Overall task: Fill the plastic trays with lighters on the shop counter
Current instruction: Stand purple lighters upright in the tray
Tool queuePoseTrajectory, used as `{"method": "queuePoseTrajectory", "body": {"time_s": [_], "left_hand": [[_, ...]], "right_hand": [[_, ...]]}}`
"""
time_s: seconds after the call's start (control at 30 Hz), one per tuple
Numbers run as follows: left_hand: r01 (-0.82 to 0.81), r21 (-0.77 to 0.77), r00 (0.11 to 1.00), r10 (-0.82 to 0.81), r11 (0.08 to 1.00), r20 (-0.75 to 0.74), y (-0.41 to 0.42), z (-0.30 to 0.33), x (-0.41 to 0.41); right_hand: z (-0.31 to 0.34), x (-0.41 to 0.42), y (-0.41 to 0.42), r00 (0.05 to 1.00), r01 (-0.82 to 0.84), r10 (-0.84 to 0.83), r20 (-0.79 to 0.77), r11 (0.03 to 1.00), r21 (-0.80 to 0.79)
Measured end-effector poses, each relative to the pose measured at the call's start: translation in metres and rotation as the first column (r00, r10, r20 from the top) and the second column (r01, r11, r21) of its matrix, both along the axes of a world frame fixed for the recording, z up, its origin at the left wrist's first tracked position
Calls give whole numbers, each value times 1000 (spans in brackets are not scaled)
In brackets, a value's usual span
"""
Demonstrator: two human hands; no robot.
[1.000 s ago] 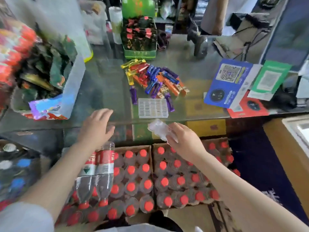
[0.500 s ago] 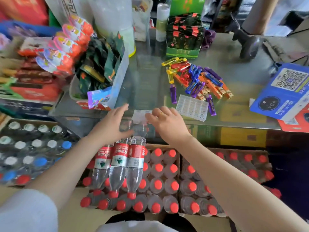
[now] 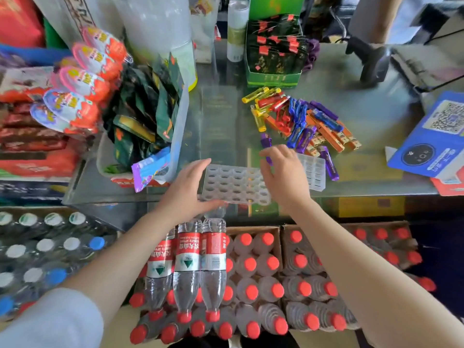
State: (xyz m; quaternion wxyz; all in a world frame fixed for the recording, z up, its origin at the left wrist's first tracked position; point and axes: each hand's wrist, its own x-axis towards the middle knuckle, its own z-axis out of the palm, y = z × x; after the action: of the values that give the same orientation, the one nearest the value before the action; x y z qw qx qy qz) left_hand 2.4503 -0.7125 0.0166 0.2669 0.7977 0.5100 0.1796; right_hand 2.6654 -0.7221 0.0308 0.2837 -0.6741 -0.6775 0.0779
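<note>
Left hand (image 3: 187,187): fingers spread and loosely curved, thumb low, resting against the left edge of a clear plastic tray (image 3: 236,183). Contact appears to be at the tray's side only; the fingers do not wrap it.

Right hand (image 3: 282,175): fingers extended and slack over the tray's right edge, not clenched. Whether the fingertips press on the tray cannot be determined. A purple lighter (image 3: 266,144) lies just beyond the fingers, partly hidden by them; no grasp on it is evident.

The tray lies flat at the near edge of the glass counter (image 3: 221,116), between both hands. Its rows of round pockets hold no lighters. A second tray (image 3: 313,172), with rectangular cells, sits just right of the right hand, partly behind it.

A loose heap of lighters (image 3: 298,116), in yellow, red, blue, purple and orange, lies beyond the second tray. One more purple lighter (image 3: 329,163) lies beside that tray's right edge.

Cases of red-capped bottles (image 3: 251,285) stand below the counter.
</note>
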Motion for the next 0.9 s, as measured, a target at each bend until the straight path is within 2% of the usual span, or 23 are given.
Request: {"method": "queuePoseTrajectory", "body": {"time_s": [0.07,0.13,0.33,0.53,0.6,0.67,0.77,0.9], "left_hand": [[-3,10,1000,3,1000,-23,3,0,4],[-20,10,999,20,1000,-36,4,-1,6],[-38,57,992,44,998,-115,14,-2,14],[-69,71,987,78,995,-140,19,-4,18],[-65,76,986,75,995,-146,19,-4,19],[-64,76,986,75,995,-150,19,-3,20],[-48,80,988,59,996,-142,21,-3,27],[-7,84,989,19,996,-145,24,-6,35]], "right_hand": [[2,13,18,991,105,-113,-65,987,-118],[4,23,33,989,136,-145,-32,973,-189],[15,20,63,983,159,-108,151,910,-383],[19,17,73,976,178,-95,195,864,-471],[16,20,76,991,112,-67,113,882,-458],[17,23,74,997,-3,-25,-67,920,-391],[25,23,63,923,-136,31,-384,959,-249],[26,14,53,837,-209,44,-545,947,-244]]}}
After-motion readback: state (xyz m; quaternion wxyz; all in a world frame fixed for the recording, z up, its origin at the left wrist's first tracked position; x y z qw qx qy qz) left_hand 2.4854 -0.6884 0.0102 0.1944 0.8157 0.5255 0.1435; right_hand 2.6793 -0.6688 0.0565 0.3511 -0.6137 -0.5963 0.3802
